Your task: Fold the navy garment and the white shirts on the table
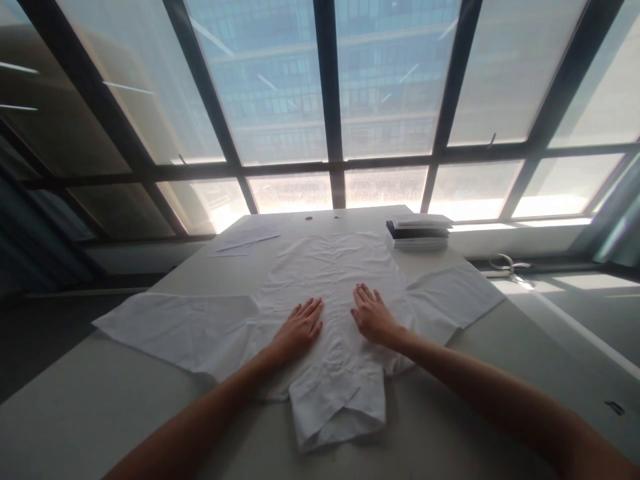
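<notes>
A white long-sleeved shirt [335,267] lies spread over the table, its collar end nearest me and both sleeves stretched out to the sides. Wrinkles run down the middle of the cloth. My left hand [300,328] rests palm down on the shirt, left of the centre line, fingers extended and holding nothing. On the other side of that line, my right hand [373,315] also presses flat on the cloth with its fingers stretched out. The folded collar part [340,407] sticks out toward me between my forearms.
The white table [240,440] reaches toward large windows. Papers [245,241] lie at its back left, and a stack of books or folders [419,233] stands at the back right. A silvery ring-shaped object [509,263] is beyond the right edge. A small dark item [614,407] lies far right.
</notes>
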The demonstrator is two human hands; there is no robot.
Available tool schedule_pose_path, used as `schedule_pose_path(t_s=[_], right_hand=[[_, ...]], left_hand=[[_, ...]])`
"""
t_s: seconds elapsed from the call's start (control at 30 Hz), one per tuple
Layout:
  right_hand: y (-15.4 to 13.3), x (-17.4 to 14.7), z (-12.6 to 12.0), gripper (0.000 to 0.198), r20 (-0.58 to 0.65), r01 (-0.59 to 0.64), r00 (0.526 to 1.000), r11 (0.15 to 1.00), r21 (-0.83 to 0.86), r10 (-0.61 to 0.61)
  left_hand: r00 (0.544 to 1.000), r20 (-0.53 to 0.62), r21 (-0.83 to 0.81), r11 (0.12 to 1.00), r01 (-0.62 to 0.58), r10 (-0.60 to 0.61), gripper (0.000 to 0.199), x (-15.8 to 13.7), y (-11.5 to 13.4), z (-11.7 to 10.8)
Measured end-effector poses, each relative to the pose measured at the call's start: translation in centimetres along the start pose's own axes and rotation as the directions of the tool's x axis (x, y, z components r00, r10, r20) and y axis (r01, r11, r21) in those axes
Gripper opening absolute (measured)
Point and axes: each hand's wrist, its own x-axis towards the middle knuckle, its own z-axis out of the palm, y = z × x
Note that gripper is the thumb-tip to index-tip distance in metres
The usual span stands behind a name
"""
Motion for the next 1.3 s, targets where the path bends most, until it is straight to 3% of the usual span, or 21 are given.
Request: schedule_pose_path(t_s=[0.1, 0.2, 0.57, 0.77, 0.93, 1.0, 1.1, 1.3], right_hand=[[-3.8, -0.5, 1.5, 0.061, 0.052, 0.111, 0.992, 0.989, 0.101, -0.116], [-4.3, -1.1, 1.9, 0.061, 0.059, 0.116, 0.991, 0.987, 0.108, -0.123], [5.5, -5.4, -0.5, 0.066, 0.073, -0.091, 0.992, 0.99, -0.107, 0.099], [5.7, -5.6, -0.6, 0.063, 0.07, -0.093, 0.993, 0.991, -0.095, 0.1], [5.6, -5.5, -0.5, 0.06, 0.064, -0.08, 0.994, 0.992, -0.1, 0.087], [5.8, -5.6, -0.2, 0.06, 0.057, -0.078, 0.995, 0.991, -0.11, 0.085], [6.2, -5.7, 0.4, 0.06, 0.042, -0.068, 0.996, 0.989, -0.128, 0.074], [7.1, -5.7, 1.4, 0.06, 0.001, -0.046, 0.999, 0.99, -0.132, 0.047]], left_hand=[[1.0, 0.011, -0.002, 1.0, -0.001, 0.001, 0.058, -0.1, 0.0, -0.1], [1.0, 0.013, -0.004, 1.0, -0.001, 0.001, 0.058, -0.1, 0.0, -0.1], [1.0, 0.01, -0.031, 0.999, 0.008, -0.007, 0.059, -0.2, 0.0, -0.1], [1.0, 0.016, -0.045, 0.999, 0.024, -0.024, 0.058, -0.5, 1.1, -0.6], [0.985, 0.089, -0.089, 0.986, -0.138, 0.145, 0.058, -1.7, 4.6, -1.6], [0.982, 0.106, -0.091, 0.985, -0.15, 0.159, 0.059, -2.1, 5.2, -1.9], [0.988, 0.105, -0.079, 0.992, -0.101, 0.109, 0.063, -2.7, 4.1, -2.3], [0.985, 0.06, 0.038, 0.986, 0.16, -0.162, 0.063, -5.7, -2.7, -2.6]])
